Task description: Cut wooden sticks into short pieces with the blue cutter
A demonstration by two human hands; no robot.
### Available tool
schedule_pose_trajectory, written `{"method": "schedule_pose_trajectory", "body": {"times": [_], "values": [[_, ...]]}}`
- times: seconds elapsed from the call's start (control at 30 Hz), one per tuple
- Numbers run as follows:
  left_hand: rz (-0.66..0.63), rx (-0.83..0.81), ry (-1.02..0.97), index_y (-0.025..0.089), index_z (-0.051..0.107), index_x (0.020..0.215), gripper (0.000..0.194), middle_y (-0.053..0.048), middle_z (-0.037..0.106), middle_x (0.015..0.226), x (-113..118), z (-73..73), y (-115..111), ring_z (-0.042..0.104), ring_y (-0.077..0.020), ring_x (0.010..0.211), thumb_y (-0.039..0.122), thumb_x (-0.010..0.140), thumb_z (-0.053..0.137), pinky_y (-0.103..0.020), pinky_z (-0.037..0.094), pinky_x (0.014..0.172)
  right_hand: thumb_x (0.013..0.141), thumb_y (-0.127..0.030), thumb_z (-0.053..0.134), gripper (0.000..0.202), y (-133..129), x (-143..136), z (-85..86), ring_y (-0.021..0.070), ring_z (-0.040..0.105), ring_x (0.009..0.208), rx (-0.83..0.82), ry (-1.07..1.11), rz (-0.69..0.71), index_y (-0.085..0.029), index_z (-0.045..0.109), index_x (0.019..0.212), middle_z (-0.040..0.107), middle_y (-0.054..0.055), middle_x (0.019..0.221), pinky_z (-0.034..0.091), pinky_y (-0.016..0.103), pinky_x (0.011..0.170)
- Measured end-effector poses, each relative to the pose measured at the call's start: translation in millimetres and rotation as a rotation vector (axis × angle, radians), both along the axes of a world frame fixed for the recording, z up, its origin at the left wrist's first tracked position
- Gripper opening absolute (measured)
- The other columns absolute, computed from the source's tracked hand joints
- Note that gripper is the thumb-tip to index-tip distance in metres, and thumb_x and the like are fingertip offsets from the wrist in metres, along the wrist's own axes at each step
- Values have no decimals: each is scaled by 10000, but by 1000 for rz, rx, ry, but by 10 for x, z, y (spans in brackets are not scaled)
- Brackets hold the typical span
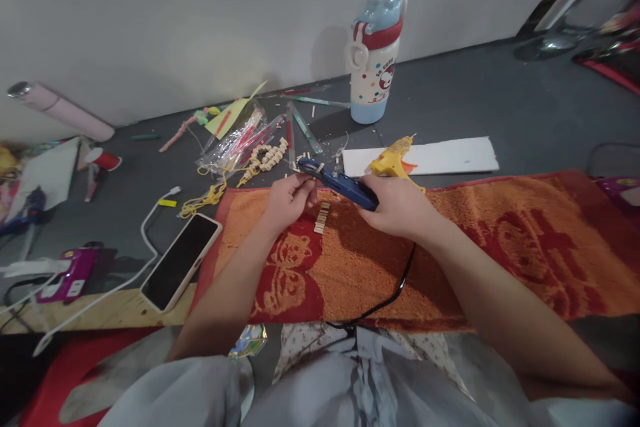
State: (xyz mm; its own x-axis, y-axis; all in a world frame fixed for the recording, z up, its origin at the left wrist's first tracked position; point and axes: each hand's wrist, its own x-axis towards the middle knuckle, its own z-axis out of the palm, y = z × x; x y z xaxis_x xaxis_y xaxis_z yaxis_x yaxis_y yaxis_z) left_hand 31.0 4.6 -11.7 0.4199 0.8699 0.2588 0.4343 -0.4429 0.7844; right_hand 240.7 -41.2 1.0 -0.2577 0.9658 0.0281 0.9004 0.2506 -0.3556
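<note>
My right hand is wrapped round a long dark blue hand tool, whose exact kind I cannot make out. The tool points up and left, over the far edge of an orange and red towel. Close to its tip is my left hand, with thumb and fingers pinched together; whatever they hold is too small to name. Below the tool, a short row of small pale wooden pieces lies on the towel. Just beyond my right hand, a yellow glue gun rests on a white board strip.
A white and blue bottle stands by the wall. Left of it lie plastic packets, yellow cord and a string of pale pieces. A phone and white cable are at left. A black cord crosses the towel.
</note>
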Motion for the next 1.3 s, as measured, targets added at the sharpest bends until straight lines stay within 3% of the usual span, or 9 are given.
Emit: {"method": "schedule_pose_trajectory", "body": {"times": [0.43, 0.93, 1.13, 1.3], "values": [[67, 109, 179, 168, 540, 535, 310, 14, 594, 512, -22, -24, 19, 542, -98, 500, 204, 831, 454, -208, 406, 552, 719, -284, 500, 208, -2, -17, 0, 186, 559, 633, -28, 70, 20, -164, 618, 841, 657, 84, 743, 339, 297, 584], [44, 220, 322, 190, 570, 541, 332, -8, 611, 553, -72, -36, 31, 555, -123, 549, 243, 844, 443, -230, 414, 599, 719, -270, 521, 144, 11, 34, 33, 188, 574, 645, -59, 99, 69, -185, 610, 794, 644, 53, 704, 354, 287, 583], [87, 158, 280, 192, 558, 545, 321, 2, 611, 537, -63, -7, 27, 556, -124, 538, 242, 842, 446, -236, 411, 587, 758, -336, 512, 273, 31, 2, -13, 224, 606, 724, -54, 57, 52, -169, 591, 958, 680, 92, 852, 374, 302, 613], [130, 161, 220, 188, 567, 560, 232, 1, 624, 563, -64, -19, 23, 579, -128, 568, 175, 772, 476, -235, 424, 592, 741, -322, 523, 383, 36, -17, -41, 266, 585, 861, 65, 68, 76, -121, 534, 1067, 639, 139, 978, 397, 337, 715]]}}
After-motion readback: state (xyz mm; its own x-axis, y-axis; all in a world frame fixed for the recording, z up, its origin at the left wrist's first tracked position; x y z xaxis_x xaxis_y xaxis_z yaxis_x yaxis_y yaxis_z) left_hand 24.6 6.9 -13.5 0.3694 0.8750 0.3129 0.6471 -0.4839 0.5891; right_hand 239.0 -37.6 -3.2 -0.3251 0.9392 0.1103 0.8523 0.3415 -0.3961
